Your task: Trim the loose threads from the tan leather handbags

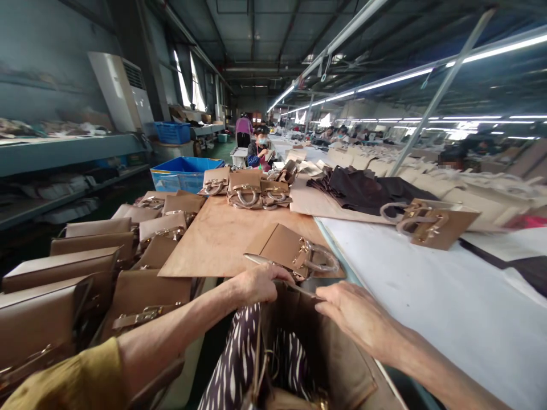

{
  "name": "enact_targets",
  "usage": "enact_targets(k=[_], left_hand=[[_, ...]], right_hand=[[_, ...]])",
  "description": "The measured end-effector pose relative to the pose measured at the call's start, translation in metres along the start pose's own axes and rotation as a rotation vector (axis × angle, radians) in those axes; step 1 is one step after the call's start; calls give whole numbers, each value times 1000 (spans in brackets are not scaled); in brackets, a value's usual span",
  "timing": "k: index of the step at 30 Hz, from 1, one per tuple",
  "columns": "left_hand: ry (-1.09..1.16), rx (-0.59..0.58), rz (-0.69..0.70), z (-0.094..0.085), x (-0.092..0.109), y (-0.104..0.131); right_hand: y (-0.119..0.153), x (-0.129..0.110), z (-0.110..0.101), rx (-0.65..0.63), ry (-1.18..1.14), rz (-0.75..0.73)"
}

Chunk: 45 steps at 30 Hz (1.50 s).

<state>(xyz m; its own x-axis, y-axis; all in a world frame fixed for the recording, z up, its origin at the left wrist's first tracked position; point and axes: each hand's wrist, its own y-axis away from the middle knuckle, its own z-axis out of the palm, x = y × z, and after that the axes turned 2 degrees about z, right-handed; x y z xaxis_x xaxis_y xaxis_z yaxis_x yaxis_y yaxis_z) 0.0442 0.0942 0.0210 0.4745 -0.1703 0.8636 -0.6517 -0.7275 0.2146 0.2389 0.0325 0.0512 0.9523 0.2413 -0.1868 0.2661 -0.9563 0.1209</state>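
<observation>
Left hand (258, 283), mine, pinches the rim of an open brown bag (337, 347) between thumb and curled fingers; my right hand (356, 316) pinches it farther along. The bag stands against my patterned trousers (228, 364), below the near edge of a brown board (209, 233). At that board's near right corner lies a tan handbag (276, 246); any lettering on its gold fittings (304, 246) is too small to read.

this was a bag-making workshop: tan handbags (94, 246) stood crowded in rows, tube lights (395, 80) hung over long worktables (405, 279), and a masked worker (255, 152) showed farther down the hall.
</observation>
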Motion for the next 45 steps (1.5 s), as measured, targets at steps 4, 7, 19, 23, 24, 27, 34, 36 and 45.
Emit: enact_targets(k=[4,7,19,23,24,27,34,36,45], left_hand=[[-71,16,-6,-6,-3,-3],[-31,-9,-23,1,-9,0],[47,-26,32,20,-24,0],[70,47,27,23,-34,-5],[87,76,14,25,-37,-6],[126,154,-34,27,-41,-8],[92,226,-71,29,-31,-2],[87,228,-63,30,-30,0],[81,196,-27,33,-29,4]], right_hand=[[-1,-3,7,-35,-37,21],[1,1,13,-81,-120,12],[-3,20,29,-148,-167,25],[-6,18,29,-162,-182,36],[-7,17,29,-167,-186,35],[-9,16,28,-177,-193,24],[-11,15,28,-167,-175,45],[-12,16,30,-173,-170,61],[-17,2,27,-51,-230,4]])
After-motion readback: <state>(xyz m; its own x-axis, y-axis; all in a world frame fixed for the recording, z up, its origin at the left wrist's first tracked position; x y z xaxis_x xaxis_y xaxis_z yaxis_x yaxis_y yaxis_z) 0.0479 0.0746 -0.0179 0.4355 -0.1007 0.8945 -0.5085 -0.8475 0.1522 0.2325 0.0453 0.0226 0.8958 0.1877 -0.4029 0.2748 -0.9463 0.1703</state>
